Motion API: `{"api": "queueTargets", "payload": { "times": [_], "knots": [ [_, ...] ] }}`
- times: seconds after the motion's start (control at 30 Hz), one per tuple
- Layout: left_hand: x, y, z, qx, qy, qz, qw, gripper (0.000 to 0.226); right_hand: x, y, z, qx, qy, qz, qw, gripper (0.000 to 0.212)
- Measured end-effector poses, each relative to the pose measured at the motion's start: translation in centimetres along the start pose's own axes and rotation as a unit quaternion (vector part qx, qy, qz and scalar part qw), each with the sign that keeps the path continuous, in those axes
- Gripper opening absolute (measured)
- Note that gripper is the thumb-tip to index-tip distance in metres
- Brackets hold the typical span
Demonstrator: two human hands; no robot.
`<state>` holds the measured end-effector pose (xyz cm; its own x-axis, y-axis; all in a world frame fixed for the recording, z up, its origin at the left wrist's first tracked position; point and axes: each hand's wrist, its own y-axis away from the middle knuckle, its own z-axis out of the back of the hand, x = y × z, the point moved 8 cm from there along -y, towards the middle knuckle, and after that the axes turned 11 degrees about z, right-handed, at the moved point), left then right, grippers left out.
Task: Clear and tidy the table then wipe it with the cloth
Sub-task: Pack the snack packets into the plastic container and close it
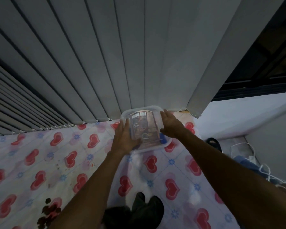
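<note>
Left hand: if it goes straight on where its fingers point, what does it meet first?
Probably the vertical blinds just ahead; depth is unclear. The left hand lies beside the clear container.

Both arms are extended toward mid-frame; the left hand (124,138) and right hand (171,124) are held straight-fingered, palms turned inward.
</note>
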<state>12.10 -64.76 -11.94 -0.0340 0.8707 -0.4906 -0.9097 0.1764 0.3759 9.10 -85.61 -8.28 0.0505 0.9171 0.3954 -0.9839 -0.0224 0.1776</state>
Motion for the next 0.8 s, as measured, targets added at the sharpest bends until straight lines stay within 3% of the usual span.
{"api": "queueTargets", "payload": {
  "times": [0.13, 0.2, 0.43, 0.57, 0.73, 0.8],
  "knots": [
    [-2.0, 0.2, 0.1, 0.029, -0.104, -0.052, 0.993, 0.14, 1.0, -0.5, 0.1, 0.086, 0.036, 0.056, 0.994, 0.07],
    [-2.0, -0.5, -0.3, 0.006, -0.154, -0.076, 0.985, 0.152, 0.8, -0.7, -0.1, 0.106, 0.042, 0.058, 0.992, 0.071],
    [-0.9, -2.4, -1.5, 0.007, -0.145, -0.11, 0.983, 0.158, 0.4, -1.5, -0.6, 0.104, 0.034, 0.053, 0.993, 0.062],
    [-0.5, -3.0, -1.9, 0.022, -0.176, -0.104, 0.979, 0.157, -0.5, -2.0, -1.7, 0.101, 0.024, 0.049, 0.993, 0.083],
    [-0.3, -3.1, -1.5, 0.037, -0.208, -0.059, 0.976, 0.16, 0.2, -1.7, -1.6, 0.14, 0.041, 0.076, 0.986, 0.082],
    [-0.9, -2.2, -0.5, 0.042, -0.212, -0.062, 0.974, 0.159, 0.3, -1.5, -1.8, 0.161, 0.049, 0.084, 0.982, 0.096]
  ]
}}
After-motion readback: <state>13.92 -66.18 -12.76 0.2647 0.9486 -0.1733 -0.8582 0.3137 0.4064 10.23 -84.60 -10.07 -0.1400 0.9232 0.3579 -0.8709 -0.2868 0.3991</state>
